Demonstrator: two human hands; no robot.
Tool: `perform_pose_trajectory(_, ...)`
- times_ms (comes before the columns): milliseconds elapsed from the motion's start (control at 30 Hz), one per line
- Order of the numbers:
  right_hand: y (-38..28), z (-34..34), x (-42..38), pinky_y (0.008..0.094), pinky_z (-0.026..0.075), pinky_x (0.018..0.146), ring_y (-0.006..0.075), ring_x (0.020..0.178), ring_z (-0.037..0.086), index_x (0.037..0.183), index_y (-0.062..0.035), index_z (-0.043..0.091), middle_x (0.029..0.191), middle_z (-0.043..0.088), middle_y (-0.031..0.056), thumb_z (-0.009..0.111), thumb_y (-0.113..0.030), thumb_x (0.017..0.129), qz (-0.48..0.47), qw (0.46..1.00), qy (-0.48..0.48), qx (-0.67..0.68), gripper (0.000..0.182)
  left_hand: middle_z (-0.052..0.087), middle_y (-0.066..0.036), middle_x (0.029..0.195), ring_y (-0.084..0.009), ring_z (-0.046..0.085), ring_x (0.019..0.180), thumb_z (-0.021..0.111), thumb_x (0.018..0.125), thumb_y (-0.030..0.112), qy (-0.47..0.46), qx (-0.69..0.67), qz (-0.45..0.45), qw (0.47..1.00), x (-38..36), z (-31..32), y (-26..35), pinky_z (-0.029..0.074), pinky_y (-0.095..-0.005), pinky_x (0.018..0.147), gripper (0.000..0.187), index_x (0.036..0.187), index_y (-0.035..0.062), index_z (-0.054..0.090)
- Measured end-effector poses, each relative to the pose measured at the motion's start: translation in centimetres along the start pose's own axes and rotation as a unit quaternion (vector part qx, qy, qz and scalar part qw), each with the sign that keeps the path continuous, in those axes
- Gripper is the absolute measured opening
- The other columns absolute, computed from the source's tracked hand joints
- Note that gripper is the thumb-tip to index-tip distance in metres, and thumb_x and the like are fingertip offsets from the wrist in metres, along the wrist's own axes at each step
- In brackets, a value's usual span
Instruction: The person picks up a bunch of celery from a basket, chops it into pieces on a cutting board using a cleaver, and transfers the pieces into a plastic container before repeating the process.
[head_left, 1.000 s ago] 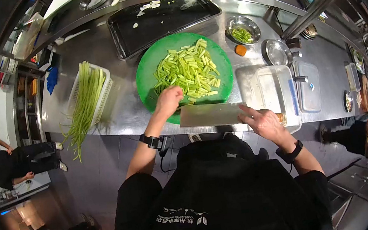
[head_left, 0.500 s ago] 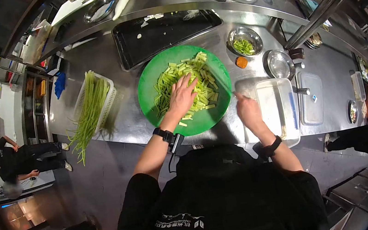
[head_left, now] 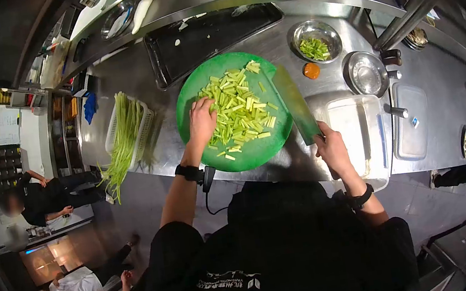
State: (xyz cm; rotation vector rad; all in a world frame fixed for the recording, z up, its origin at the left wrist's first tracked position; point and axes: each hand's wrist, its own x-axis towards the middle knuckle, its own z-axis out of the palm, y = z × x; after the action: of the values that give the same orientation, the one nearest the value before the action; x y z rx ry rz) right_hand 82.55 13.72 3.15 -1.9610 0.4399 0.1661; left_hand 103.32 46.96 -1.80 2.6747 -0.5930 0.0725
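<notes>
A round green cutting board [head_left: 185, 96] bears a loose pile of chopped green stalks [head_left: 239, 106], which look like thin celery. My left hand [head_left: 202, 123] is at the pile's left edge, fingers curled in against some pieces; their tips are partly hidden. My right hand [head_left: 333, 149] grips the handle of a cleaver [head_left: 295, 102]. The broad blade is tilted over the board's right edge, apart from the main pile. Long uncut stalks [head_left: 121, 136] lie across a white basket [head_left: 146, 130] left of the board, their ends hanging past the counter edge.
Behind the board is a black tray [head_left: 202, 46]. To the right are a metal bowl of green pieces [head_left: 314, 48], an orange-brown lump [head_left: 311, 70], another metal bowl [head_left: 367, 73] and a clear plastic container [head_left: 351, 107]. People stand at far left, including one in white [head_left: 78, 289].
My left hand has slid left off the pile's middle, and its spread fingers have curled. The cleaver has turned its broad face into view, and my right hand shows lower right. The camera view has shifted.
</notes>
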Motion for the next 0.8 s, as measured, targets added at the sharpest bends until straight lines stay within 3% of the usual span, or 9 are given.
perform_pose_trajectory(33, 0.1, 0.1, -0.3, 0.0476, 0.053, 0.061, 0.0406, 0.063, 0.068, 0.123, 0.001, 0.059, 0.073, 0.065, 0.028, 0.056, -0.004, 0.092, 0.021, 1.0, 0.013, 0.002, 0.032, 0.063, -0.013, 0.129, -0.0338, 0.057, 0.119, 0.07, 0.083, 0.005, -0.002, 0.0, 0.006, 1.0, 0.6, -0.1, 0.6, 0.045, -0.0454, 0.103, 0.031, 0.114, 0.0035, 0.069)
perform_pose_trajectory(167, 2.1, 1.6, -1.1, 0.051, 0.053, 0.068, 0.046, 0.072, 0.067, 0.125, 0.0005, 0.059, 0.077, 0.065, 0.0303, 0.056, -0.004, 0.09, -0.004, 0.996, 0.05, -0.077, 0.036, 0.064, -0.013, 0.127, -0.0334, 0.056, 0.119, 0.068, 0.085, 0.003, -0.043, -0.076, 0.094, 0.992, 2.9, 0.8, 3.7, 0.045, -0.0451, 0.104, 0.033, 0.118, 0.0033, 0.068)
perform_pose_trajectory(233, 2.2, 2.5, -1.5, 0.0534, 0.052, 0.074, 0.0493, 0.08, 0.065, 0.127, -0.0001, 0.059, 0.08, 0.065, 0.0314, 0.056, -0.004, 0.089, -0.006, 0.994, 0.051, -0.1, 0.039, 0.064, -0.012, 0.125, -0.0326, 0.055, 0.119, 0.069, 0.084, 0.003, -0.013, -0.053, 0.241, 0.969, 3.4, 1.8, 5.2, 0.045, -0.043, 0.103, 0.032, 0.117, 0.0029, 0.069)
perform_pose_trajectory(267, 1.8, 2.8, -1.9, 0.0534, 0.052, 0.074, 0.0493, 0.08, 0.065, 0.127, -0.0001, 0.059, 0.08, 0.065, 0.0314, 0.056, -0.004, 0.089, -0.003, 0.993, 0.057, -0.101, 0.039, 0.064, -0.012, 0.125, -0.0326, 0.055, 0.119, 0.069, 0.084, 0.003, -0.013, -0.057, 0.247, 0.967, 3.4, 2.1, 5.5, 0.045, -0.043, 0.103, 0.032, 0.117, 0.0029, 0.069)
perform_pose_trajectory(333, 0.5, 3.6, -2.6, 0.0537, 0.051, 0.074, 0.049, 0.081, 0.065, 0.128, -0.0006, 0.059, 0.083, 0.065, 0.032, 0.057, -0.004, 0.088, 0.002, 0.992, 0.051, -0.117, 0.04, 0.061, -0.012, 0.132, -0.0319, 0.051, 0.127, 0.072, 0.083, 0.005, -0.153, -0.029, 0.247, 0.956, 3.4, 2.7, 5.5, 0.044, -0.0393, 0.107, 0.035, 0.117, 0.003, 0.069)
perform_pose_trajectory(467, -0.4, 5.6, -3.7, 0.0539, 0.051, 0.074, 0.0491, 0.082, 0.065, 0.128, -0.001, 0.059, 0.083, 0.065, 0.0323, 0.057, -0.004, 0.088, -0.001, 0.987, 0.086, -0.134, 0.04, 0.061, -0.013, 0.132, -0.0314, 0.051, 0.128, 0.075, 0.08, 0.006, -0.199, -0.043, 0.214, 0.955, 3.5, 2.6, 3.9, 0.043, -0.0393, 0.107, 0.041, 0.12, 0.0029, 0.068)
perform_pose_trajectory(567, -0.8, 6.6, -4.1, 0.0537, 0.051, 0.073, 0.0489, 0.079, 0.065, 0.128, -0.001, 0.059, 0.081, 0.065, 0.0319, 0.057, -0.003, 0.088, 0.021, 0.991, 0.089, -0.094, 0.04, 0.064, -0.016, 0.127, -0.0349, 0.056, 0.122, 0.073, 0.075, -0.004, -0.098, -0.195, 0.208, 0.953, 2.1, 1.8, 2.3, 0.047, -0.0425, 0.105, 0.046, 0.12, 0.0, 0.066)
perform_pose_trajectory(633, -2.6, 6.7, -4.5, 0.0535, 0.051, 0.071, 0.0482, 0.077, 0.065, 0.128, -0.0008, 0.059, 0.079, 0.065, 0.0312, 0.058, -0.003, 0.089, 0.089, 0.992, 0.072, -0.046, 0.039, 0.064, -0.017, 0.129, -0.0355, 0.057, 0.124, 0.073, 0.077, -0.003, -0.07, -0.194, 0.22, 0.954, 1.2, 0.6, 1.9, 0.047, -0.0423, 0.106, 0.046, 0.122, 0.0003, 0.065)
perform_pose_trajectory(800, -1.6, 8.2, -4.9, 0.0499, 0.052, 0.07, 0.0463, 0.077, 0.066, 0.129, -0.001, 0.059, 0.08, 0.066, 0.029, 0.057, -0.004, 0.091, 0.025, 0.995, 0.032, -0.09, 0.039, 0.064, -0.014, 0.133, -0.0306, 0.06, 0.123, 0.075, 0.084, 0.003, -0.001, -0.283, 0.108, 0.953, -1.9, -1.2, -0.1, 0.049, -0.039, 0.103, 0.049, 0.13, 0.0039, 0.06)
